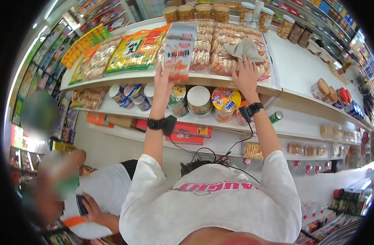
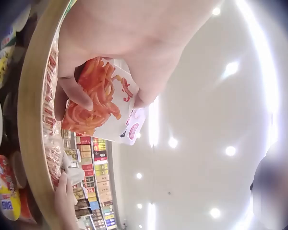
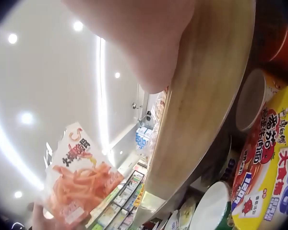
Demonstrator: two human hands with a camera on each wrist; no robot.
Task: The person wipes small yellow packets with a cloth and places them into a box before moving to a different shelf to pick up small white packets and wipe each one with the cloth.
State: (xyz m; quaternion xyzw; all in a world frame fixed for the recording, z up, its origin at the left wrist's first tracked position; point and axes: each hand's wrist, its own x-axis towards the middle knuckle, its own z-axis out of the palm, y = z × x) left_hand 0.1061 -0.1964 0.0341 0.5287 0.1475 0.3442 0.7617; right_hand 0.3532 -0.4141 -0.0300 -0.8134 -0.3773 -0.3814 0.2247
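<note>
My left hand grips the lower edge of a white snack bag with a silver top and a picture of orange-red strips. In the left wrist view the thumb and fingers wrap the bag's sides. The bag stands upright over packs on the top shelf. My right hand lies with extended fingers on a grey-beige cloth. Beneath the cloth are clear packs of round crackers. The right wrist view hides the right fingers behind the wrist and shelf edge.
Yellow-green snack packs lie to the left on the top shelf. Lidded jars line its back. Below are instant noodle tubs and a green can. Another person with a phone is at lower left. Cables hang from my wrists.
</note>
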